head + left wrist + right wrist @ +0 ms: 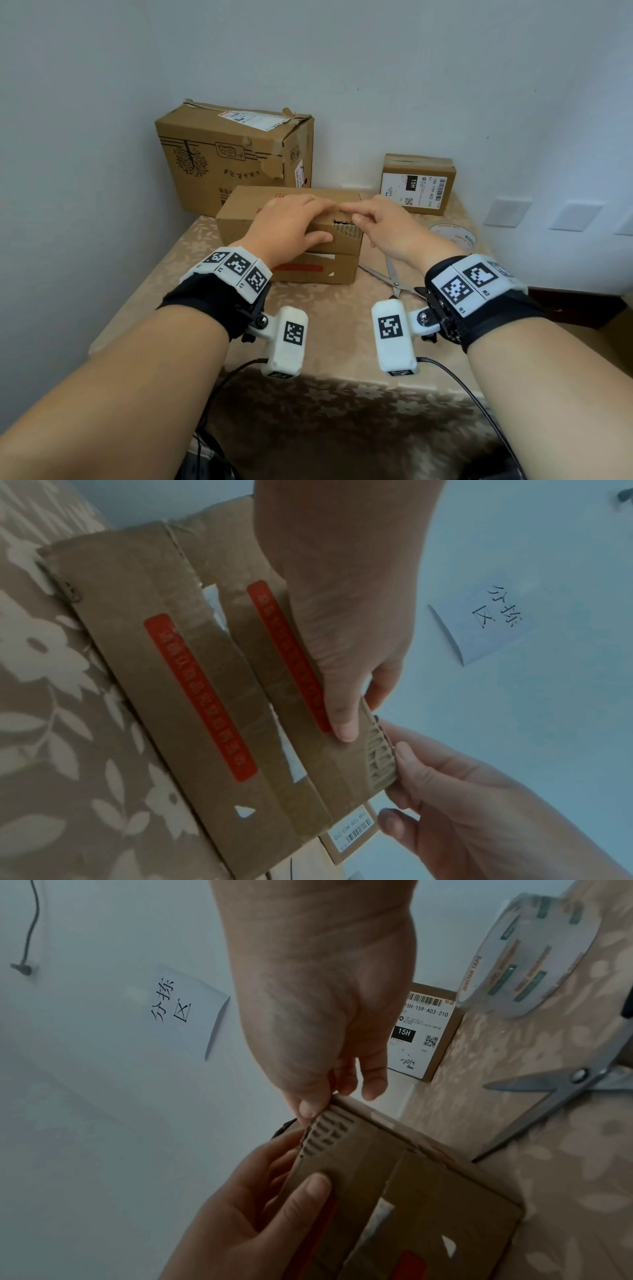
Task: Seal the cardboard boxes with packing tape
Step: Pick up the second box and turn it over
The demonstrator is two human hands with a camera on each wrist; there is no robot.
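cardboard box (pixel 291 240) with red strips sits mid surface (pixel 329 325), left hand (pixel 291 222) gripping its top right part, fingers on top and thumb on the near side. right hand (pixel 380 222) pinches the torn corrugated edge at the box's top right corner. tape roll (pixel 454 234) and scissors (pixel 394 277) lie right, bigger box (pixel 236 154) and small labelled box (pixel 418 183) far by the wall.

The worktop (pixel 342 329), spread with a beige flowered cloth, carries 3 cardboard boxes. The flat box (pixel 291 240) lies under both hands. The big box (pixel 219 154) stands beyond the left hand (pixel 291 222), the small labelled box (pixel 418 181) beyond the right hand (pixel 380 226). A tape roll (pixel 452 234) and scissors (pixel 394 274) lie just right of the right hand.
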